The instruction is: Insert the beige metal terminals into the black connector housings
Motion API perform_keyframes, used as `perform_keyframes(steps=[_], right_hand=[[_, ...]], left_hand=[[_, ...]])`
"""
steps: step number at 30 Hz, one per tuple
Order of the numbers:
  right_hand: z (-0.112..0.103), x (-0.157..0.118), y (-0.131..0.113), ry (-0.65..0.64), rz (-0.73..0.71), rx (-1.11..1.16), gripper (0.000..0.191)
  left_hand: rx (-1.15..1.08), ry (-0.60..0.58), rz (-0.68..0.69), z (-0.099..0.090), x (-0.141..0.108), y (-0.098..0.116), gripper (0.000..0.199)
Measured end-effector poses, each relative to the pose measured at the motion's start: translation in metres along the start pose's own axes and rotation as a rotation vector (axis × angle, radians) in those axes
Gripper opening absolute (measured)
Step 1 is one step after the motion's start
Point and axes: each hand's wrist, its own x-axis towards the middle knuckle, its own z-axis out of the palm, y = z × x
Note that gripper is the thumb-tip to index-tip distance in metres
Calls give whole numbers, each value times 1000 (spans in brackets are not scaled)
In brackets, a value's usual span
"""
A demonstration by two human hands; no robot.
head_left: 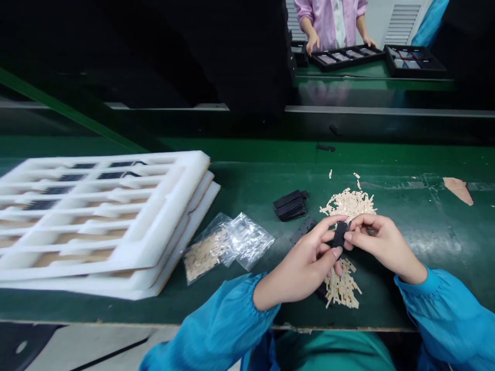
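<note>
My left hand [309,260] grips a small flat black plastic piece [339,234] between thumb and fingers. At its right edge, my right hand [377,237] is closed in a pinch; what those fingertips hold is hidden. Just beyond the hands lies a heap of small cream-coloured strips [350,202]. A second pile of longer cream strips [343,288] spreads below the held piece. A stack of similar black pieces [290,206] rests left of the heap, with another black piece [303,230] partly covered by my left hand.
White foam trays [166,221] are stacked at left, with dark parts in some slots. Clear plastic bags [249,241], one holding cream strips [207,257], lie beside them. A tan scrap [458,190] is at right. Across the bench, a person [328,23] handles a black tray [348,56].
</note>
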Motion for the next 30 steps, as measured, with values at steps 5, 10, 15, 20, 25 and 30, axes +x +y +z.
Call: perform_keyframes(steps=[5, 10, 15, 20, 25, 30], right_hand=[[-2, -1, -2, -43, 18, 85, 25], [-3, -2, 1, 3, 4, 69, 27], [-4, -2, 2, 81, -26, 1, 28], [-5, -2, 4, 105, -122, -61, 29], [-6, -2, 2, 48, -128, -57, 34], [-8, -1, 0, 48, -173, -178, 39]], left_hand=[[-16, -48, -9, -1, -1, 1, 54], [-142, -49, -16, 0, 4, -5, 54], [-84, -26, -110, -1, 10, -11, 38], [-176, -80, -127, -2, 11, -11, 43], [-233, -84, -146, -4, 12, -12, 44], [-230, -194, -126, -9, 9, -10, 43]])
